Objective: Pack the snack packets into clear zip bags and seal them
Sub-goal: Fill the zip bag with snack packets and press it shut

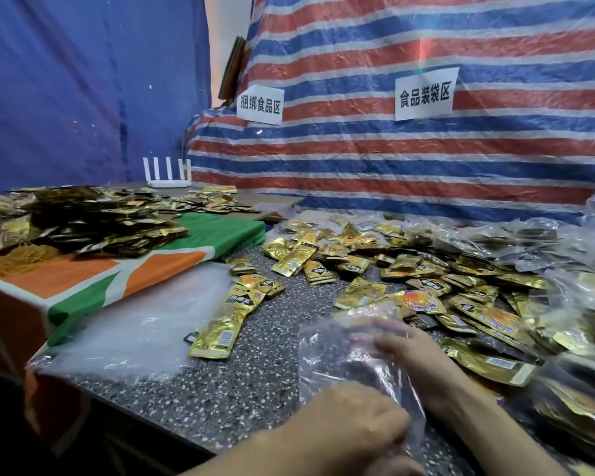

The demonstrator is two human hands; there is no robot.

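A clear zip bag (327,352) lies in front of me on the speckled table (193,400). My left hand (354,424) pinches its near edge with curled fingers. My right hand (413,355) is pushed into the bag's open mouth, fingers inside the plastic; motion blur hides whether it holds a packet. Gold snack packets (413,269) are heaped loose across the table behind and to the right. One long gold packet (220,324) lies apart to the left.
A stack of empty clear bags (134,321) lies at the left. A raised surface with an orange-green cloth (93,276) carries more packets and yellow rubber bands (21,259). Filled clear bags (543,242) pile at the right. A striped tarp (392,159) backs the table.
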